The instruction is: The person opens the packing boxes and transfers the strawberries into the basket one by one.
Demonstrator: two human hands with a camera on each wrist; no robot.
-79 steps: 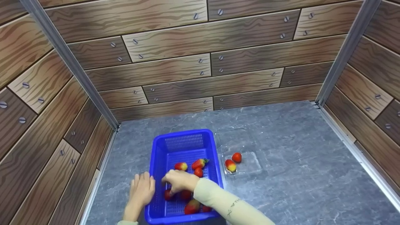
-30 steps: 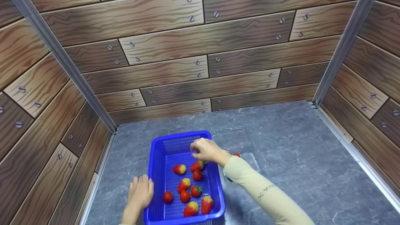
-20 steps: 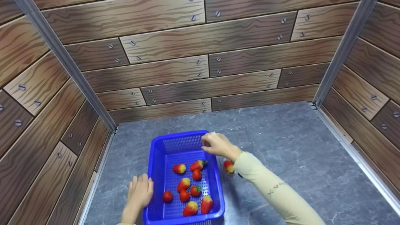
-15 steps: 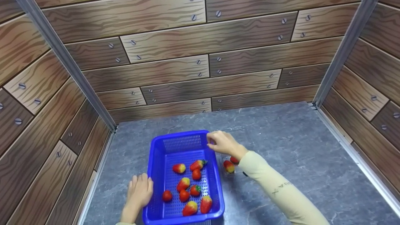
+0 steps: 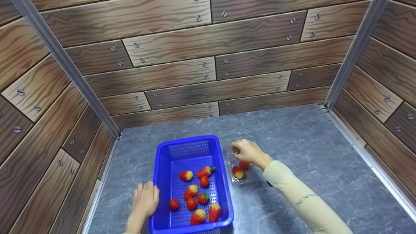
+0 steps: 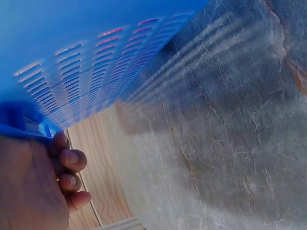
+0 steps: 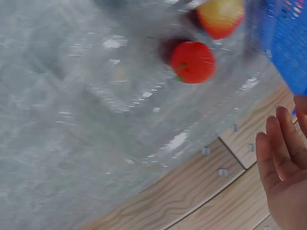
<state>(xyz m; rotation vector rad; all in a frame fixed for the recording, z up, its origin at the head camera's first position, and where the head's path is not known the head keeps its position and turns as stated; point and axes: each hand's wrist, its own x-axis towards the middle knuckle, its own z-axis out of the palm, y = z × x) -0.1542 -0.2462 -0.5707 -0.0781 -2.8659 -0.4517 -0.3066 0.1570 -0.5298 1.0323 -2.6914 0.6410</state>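
In the head view, my left hand [image 5: 145, 199] rests with its fingers extended against the left rim of a blue plastic basket [image 5: 191, 140]. The left wrist view shows that hand [image 6: 41, 179] touching the slotted basket. Several strawberries lie spread in the basket, among them a red-and-yellow strawberry [image 5: 190, 191]. Over a clear plastic container [image 5: 247, 178], to the basket's right, hangs my right hand [image 5: 248, 152]. A red strawberry [image 7: 193, 62] and a yellow-tipped strawberry [image 7: 220, 17] lie in the container. No object shows among the right fingers [image 7: 276, 153]; the thumb is hidden.
Grey marbled surface [image 5: 302, 146] extends right of the container. A wood-patterned back wall [image 5: 182, 81] and side walls enclose the space, with metal strips [image 5: 373, 165] along the edges.
My right hand has moved out of the basket, across its right rim, to above the clear container. A strawberry formerly near its fingertips lies in the basket. My left hand stays at the rim.
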